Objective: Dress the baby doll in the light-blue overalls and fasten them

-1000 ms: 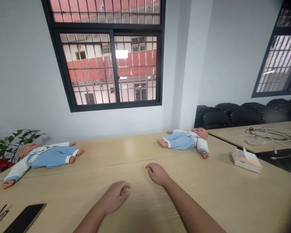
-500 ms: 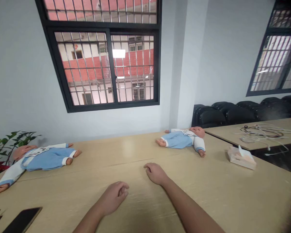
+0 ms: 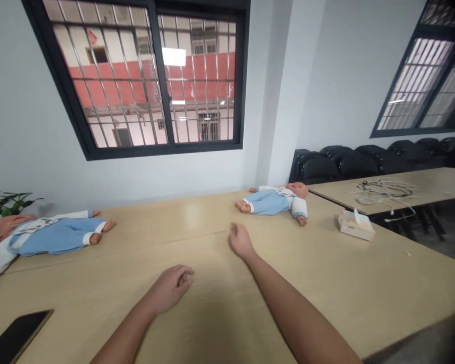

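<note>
My left hand (image 3: 170, 289) rests on the light wooden table (image 3: 212, 328) with fingers loosely curled but apart, holding nothing. Farther forward and to the right, my right hand (image 3: 241, 239) is over the table, its fingers bent and slightly blurred; whether they are apart is hard to tell. Just beyond it lies a baby doll (image 3: 271, 201) on its back, in light blue trousers and a white top. Another doll (image 3: 56, 235), dressed alike, lies at the left side of the table. Neither hand touches a doll.
A dark phone (image 3: 17, 336) lies at the front left. A tissue box (image 3: 356, 225) stands on the right. Behind it, a second table (image 3: 432, 182) bears tangled cables (image 3: 387, 191). Black chairs (image 3: 318, 167) line the wall, and a plant (image 3: 13, 206) is at the far left.
The view has shifted, so the dolls, phone and tissue box appear farther left, and mostly higher. My right hand has moved forward, away from my left hand.
</note>
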`<state>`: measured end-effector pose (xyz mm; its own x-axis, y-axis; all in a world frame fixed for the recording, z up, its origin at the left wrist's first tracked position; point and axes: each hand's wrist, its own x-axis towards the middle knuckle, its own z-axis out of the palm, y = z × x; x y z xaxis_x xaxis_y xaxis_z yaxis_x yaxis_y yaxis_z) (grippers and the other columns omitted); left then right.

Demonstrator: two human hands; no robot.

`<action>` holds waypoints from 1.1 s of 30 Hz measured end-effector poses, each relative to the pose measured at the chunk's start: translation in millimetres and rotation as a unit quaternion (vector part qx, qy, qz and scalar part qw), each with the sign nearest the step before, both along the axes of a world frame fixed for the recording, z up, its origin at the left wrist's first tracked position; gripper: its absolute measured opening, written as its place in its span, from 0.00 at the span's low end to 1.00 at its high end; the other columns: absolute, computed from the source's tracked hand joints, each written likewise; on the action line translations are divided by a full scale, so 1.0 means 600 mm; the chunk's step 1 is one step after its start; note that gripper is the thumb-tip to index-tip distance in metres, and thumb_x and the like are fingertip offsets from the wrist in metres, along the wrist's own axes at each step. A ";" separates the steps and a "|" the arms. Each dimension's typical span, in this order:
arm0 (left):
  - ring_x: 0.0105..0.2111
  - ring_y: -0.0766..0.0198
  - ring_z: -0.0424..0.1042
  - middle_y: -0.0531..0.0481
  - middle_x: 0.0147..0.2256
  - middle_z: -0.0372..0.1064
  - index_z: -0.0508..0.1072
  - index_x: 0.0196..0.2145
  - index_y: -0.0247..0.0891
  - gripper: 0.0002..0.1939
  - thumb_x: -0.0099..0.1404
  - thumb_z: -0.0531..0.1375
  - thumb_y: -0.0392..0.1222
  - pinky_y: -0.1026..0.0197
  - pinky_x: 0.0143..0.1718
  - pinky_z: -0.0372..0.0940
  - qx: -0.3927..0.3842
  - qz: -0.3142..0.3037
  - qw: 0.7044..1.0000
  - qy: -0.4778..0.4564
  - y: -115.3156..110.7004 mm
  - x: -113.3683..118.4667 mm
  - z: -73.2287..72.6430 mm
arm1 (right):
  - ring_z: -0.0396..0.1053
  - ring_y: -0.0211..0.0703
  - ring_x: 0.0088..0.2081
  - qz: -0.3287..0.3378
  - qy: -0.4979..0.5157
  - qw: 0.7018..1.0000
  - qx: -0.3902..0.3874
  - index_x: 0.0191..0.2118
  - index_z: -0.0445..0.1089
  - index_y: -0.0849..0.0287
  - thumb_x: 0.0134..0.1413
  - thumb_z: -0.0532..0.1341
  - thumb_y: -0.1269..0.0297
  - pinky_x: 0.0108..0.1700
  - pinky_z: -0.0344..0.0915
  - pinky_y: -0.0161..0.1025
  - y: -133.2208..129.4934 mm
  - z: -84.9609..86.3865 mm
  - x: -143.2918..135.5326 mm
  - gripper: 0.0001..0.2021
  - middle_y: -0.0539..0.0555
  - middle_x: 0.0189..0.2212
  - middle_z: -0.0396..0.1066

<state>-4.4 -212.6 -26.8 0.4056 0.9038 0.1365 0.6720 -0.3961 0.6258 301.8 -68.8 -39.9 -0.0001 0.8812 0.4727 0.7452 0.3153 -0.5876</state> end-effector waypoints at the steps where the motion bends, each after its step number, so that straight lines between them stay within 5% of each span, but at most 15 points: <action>1: 0.35 0.59 0.69 0.49 0.35 0.71 0.75 0.50 0.40 0.16 0.72 0.55 0.50 0.59 0.38 0.62 -0.001 -0.001 1.000 0.001 0.001 -0.001 -0.001 | 0.67 0.56 0.56 -0.040 0.018 0.999 0.006 0.59 0.67 0.69 0.57 0.51 0.71 0.61 0.61 0.50 0.015 -0.001 0.008 0.24 0.69 0.53 0.70; 9: 0.34 0.60 0.69 0.49 0.36 0.71 0.75 0.51 0.41 0.16 0.73 0.54 0.49 0.59 0.38 0.62 -0.011 -0.007 1.000 0.010 0.003 -0.006 -0.001 | 0.63 0.56 0.59 -0.166 0.065 0.983 0.049 0.63 0.62 0.68 0.51 0.53 0.71 0.65 0.57 0.51 0.127 0.020 0.075 0.31 0.67 0.58 0.67; 13: 0.34 0.61 0.69 0.49 0.35 0.72 0.76 0.50 0.41 0.15 0.71 0.55 0.46 0.60 0.37 0.61 -0.013 -0.002 1.000 0.011 0.000 -0.003 0.010 | 0.56 0.63 0.63 -0.247 0.089 0.964 0.047 0.67 0.57 0.68 0.55 0.51 0.68 0.66 0.51 0.61 0.168 0.037 0.110 0.32 0.70 0.67 0.57; 17: 0.35 0.60 0.70 0.49 0.36 0.73 0.76 0.49 0.42 0.14 0.70 0.56 0.44 0.60 0.38 0.61 -0.014 0.006 1.000 0.019 -0.001 0.001 0.021 | 0.46 0.66 0.69 -0.303 0.045 0.951 0.037 0.70 0.57 0.59 0.59 0.50 0.63 0.68 0.41 0.67 0.203 0.041 0.125 0.32 0.59 0.74 0.45; 20: 0.37 0.59 0.71 0.49 0.37 0.74 0.76 0.48 0.42 0.13 0.69 0.57 0.43 0.59 0.40 0.61 -0.018 0.016 0.999 0.030 -0.003 0.003 0.026 | 0.40 0.62 0.72 -0.294 -0.025 0.955 -0.006 0.71 0.56 0.58 0.66 0.46 0.57 0.69 0.35 0.67 0.219 0.036 0.125 0.31 0.60 0.72 0.50; 24: 0.39 0.58 0.71 0.49 0.39 0.75 0.76 0.48 0.43 0.12 0.68 0.58 0.43 0.57 0.43 0.60 -0.021 0.025 0.999 0.033 -0.005 0.005 0.031 | 0.46 0.65 0.69 -0.284 -0.045 0.957 -0.037 0.68 0.62 0.58 0.69 0.44 0.47 0.69 0.34 0.67 0.220 0.034 0.120 0.31 0.65 0.66 0.60; 33: 0.37 0.58 0.72 0.48 0.38 0.76 0.77 0.45 0.42 0.12 0.66 0.58 0.43 0.57 0.41 0.61 -0.011 0.019 1.000 0.021 -0.003 0.003 0.029 | 0.49 0.67 0.67 -0.255 0.006 0.967 0.013 0.49 0.76 0.62 0.68 0.44 0.50 0.65 0.42 0.71 0.209 0.040 0.135 0.28 0.68 0.64 0.62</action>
